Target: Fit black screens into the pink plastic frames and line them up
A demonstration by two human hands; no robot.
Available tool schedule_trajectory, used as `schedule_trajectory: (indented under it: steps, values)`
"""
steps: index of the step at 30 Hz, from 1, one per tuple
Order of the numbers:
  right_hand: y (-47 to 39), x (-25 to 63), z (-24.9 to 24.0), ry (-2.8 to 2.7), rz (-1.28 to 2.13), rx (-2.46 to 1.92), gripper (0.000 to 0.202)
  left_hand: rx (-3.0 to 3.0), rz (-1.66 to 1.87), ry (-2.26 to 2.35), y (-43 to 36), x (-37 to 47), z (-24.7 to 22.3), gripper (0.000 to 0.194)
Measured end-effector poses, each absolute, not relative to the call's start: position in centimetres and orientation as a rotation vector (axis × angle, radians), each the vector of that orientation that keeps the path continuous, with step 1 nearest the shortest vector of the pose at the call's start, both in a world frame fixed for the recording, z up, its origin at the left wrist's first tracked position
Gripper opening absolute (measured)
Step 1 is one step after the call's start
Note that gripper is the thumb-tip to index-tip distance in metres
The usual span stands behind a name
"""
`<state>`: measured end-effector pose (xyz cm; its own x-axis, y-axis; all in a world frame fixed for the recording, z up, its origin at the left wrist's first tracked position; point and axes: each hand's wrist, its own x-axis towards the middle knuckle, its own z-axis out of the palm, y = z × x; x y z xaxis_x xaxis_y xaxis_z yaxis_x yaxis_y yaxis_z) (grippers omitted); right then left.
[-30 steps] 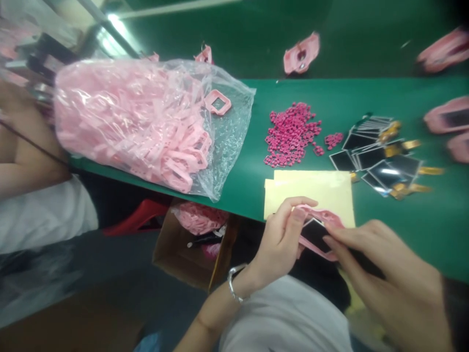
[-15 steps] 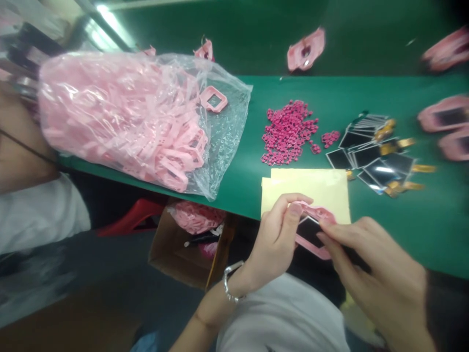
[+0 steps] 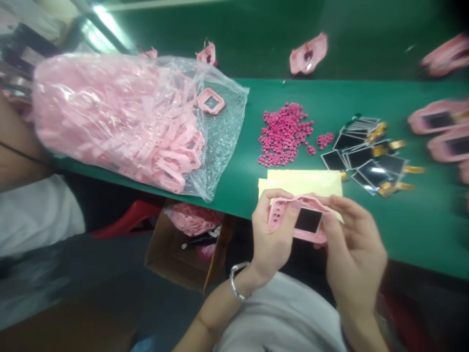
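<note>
Between my two hands is a pink plastic housing [image 3: 311, 236] with a dark rectangular screen [image 3: 309, 220] lying in its opening. My left hand [image 3: 274, 239] is closed on the housing's left end, thumb pressed beside a group of round holes. On the other end, my right hand [image 3: 351, 244] grips with its thumb at the screen's right edge and its fingers behind. Just beyond the housing, sheets of yellow paper [image 3: 304, 181] lie on the green table [image 3: 234, 171]. Loose screens with gold ribbon cables [image 3: 370, 156] and a heap of magenta button pieces [image 3: 284, 134] lie farther back.
A clear bag full of pink housings [image 3: 120, 117] covers the table's left side, with one pink frame [image 3: 211, 101] on its mouth. More pink housings [image 3: 439, 117] lie at right. Below the edge stands a cardboard box [image 3: 179, 264]. Another person's arm [image 3: 18, 146] is at far left.
The housing has turned flatter toward me, showing its holed end. My right hand has shifted from pinching near the screen to wrapping the housing's right end.
</note>
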<state>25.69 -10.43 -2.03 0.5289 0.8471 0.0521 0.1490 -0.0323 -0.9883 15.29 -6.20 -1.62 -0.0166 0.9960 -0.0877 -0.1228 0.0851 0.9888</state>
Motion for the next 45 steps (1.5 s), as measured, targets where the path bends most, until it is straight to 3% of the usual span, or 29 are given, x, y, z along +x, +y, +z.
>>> schedule_trajectory:
  steps: [5, 13, 16, 22, 25, 28, 31, 34, 37, 45]
  values:
    - [-10.5, 25.4, -1.6, -0.875, 1.073, -1.546, 0.030, 1.023, 1.272, 1.109, -7.0, 15.3, -1.9, 0.016]
    - [-11.0, 25.7, -1.9, -0.916, 1.098, -1.514, 0.031, 1.002, 1.236, 1.057, -7.5, 14.9, -2.1, 0.010]
    - [-10.4, 27.7, -3.1, -1.063, 0.922, -1.537, 0.035, 0.922, 1.251, 1.155, -7.0, 14.0, -3.2, 0.016]
    - [-10.8, 31.0, -5.9, -1.788, 0.297, -1.711, 0.025, 0.857, 1.200, 1.189, -5.0, 13.8, -6.0, 0.021]
    - [-11.7, 31.8, -6.5, -1.874, 0.295, -1.621, 0.023, 1.005, 1.117, 1.211, -4.7, 14.2, -6.8, 0.022]
    - [-12.1, 33.5, -6.3, -1.791, 0.653, -1.456, 0.007, 1.086, 1.113, 1.250, -4.7, 14.3, -7.1, 0.022]
    - [-12.1, 34.9, -5.9, -1.608, 0.860, -1.428, 0.009, 1.066, 1.136, 1.246, -4.6, 14.3, -7.3, 0.023]
    - [-12.3, 34.0, -6.0, -1.739, 0.607, -1.612, 0.022, 1.022, 1.154, 1.262, -4.5, 14.3, -7.4, 0.025]
    - [-12.7, 31.9, -6.6, -1.884, 0.349, -1.609, 0.020, 1.019, 1.166, 1.257, -4.6, 14.3, -7.4, 0.027]
    - [-12.5, 30.9, -8.0, -1.854, 0.160, -1.461, 0.019, 1.128, 1.224, 1.331, -4.1, 14.5, -6.2, 0.018]
